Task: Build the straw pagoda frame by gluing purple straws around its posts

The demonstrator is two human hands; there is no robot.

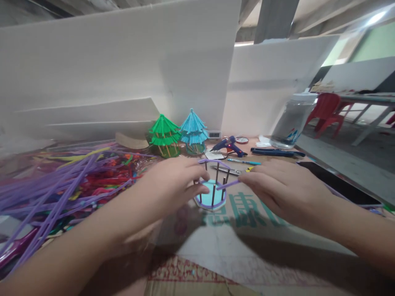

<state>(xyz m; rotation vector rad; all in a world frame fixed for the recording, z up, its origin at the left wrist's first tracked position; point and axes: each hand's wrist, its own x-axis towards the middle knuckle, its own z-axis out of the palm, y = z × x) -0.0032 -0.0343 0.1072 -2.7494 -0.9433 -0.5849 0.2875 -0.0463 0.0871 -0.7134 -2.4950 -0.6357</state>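
Observation:
A small pavilion frame [212, 202] stands upright on the cardboard, with a light blue base, several dark posts and purple pipe cleaner along its top and bottom edges. My left hand [180, 176] is at the frame's left side, thumb and fingers closed on it near a post. From the right, my right hand [271, 181] pinches the end of a purple pipe cleaner [230, 185] whose other part reaches in between the posts. Behind the frame lie a pair of scissors [226, 169] and a blue pen [243, 162].
Purple, red and yellow pipe cleaners [58, 193] heap up at the left. Green [163, 135] and blue [194, 131] finished pavilions stand at the back beside a glue gun [228, 144]. A clear jar [291, 121], a utility knife [276, 152] and a black phone [338, 183] are at the right.

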